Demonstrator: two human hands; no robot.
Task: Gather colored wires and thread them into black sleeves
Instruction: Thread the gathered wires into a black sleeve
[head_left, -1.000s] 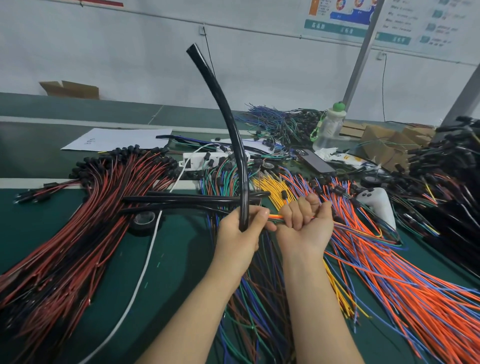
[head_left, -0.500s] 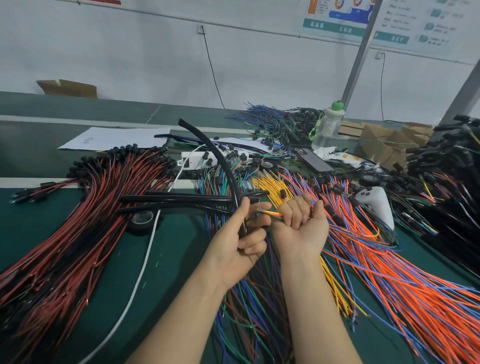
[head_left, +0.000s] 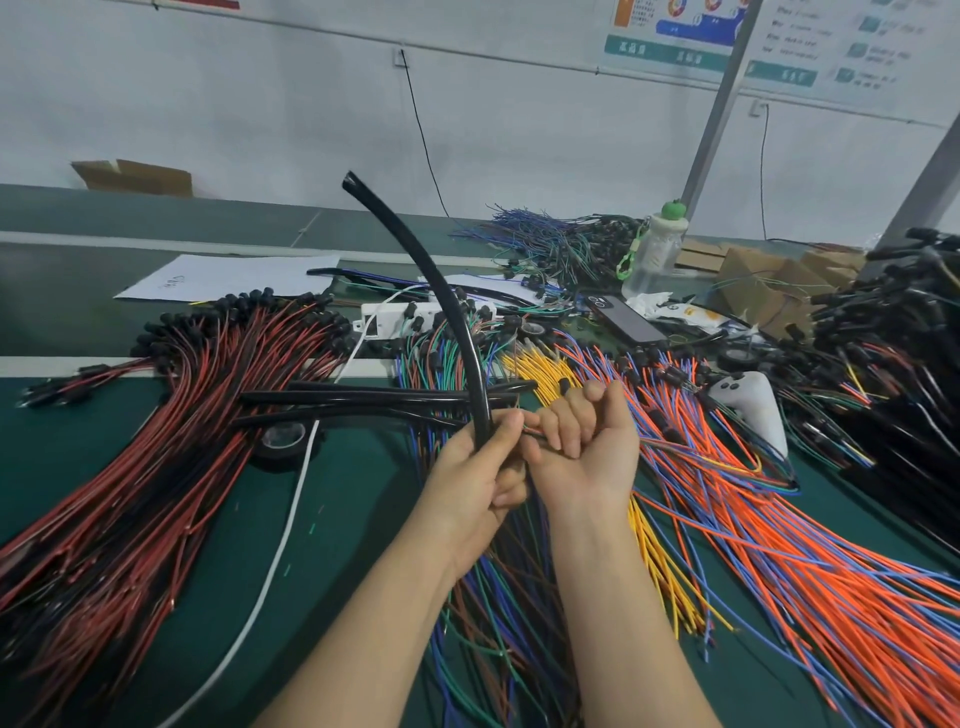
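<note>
A long black sleeve (head_left: 441, 291) curves up and to the left from my left hand (head_left: 478, 478), which grips its lower end between thumb and fingers. Right beside it, my right hand (head_left: 587, 441) is fisted round a thin bundle of coloured wires (head_left: 530, 427); the orange and green ends poke out toward the sleeve's mouth. Whether the wire tips are inside the sleeve is hidden by my fingers. Several more black sleeves (head_left: 374, 402) lie flat across the green table (head_left: 353, 499) just beyond my hands.
Red-and-black wires (head_left: 171, 441) fan over the left. Orange and blue wires (head_left: 779, 530) spread right, yellow wires (head_left: 535, 364) and mixed green-blue wires (head_left: 493, 613) in the middle. A tape roll (head_left: 283, 439), white power strip (head_left: 410, 314), white controller (head_left: 753, 410), phone (head_left: 626, 319) and bottle (head_left: 657, 249) lie about.
The sleeve's free end dropped low half a second ago and has swung back up. My left hand has closed again round the sleeve's lower end; my right fist stayed put.
</note>
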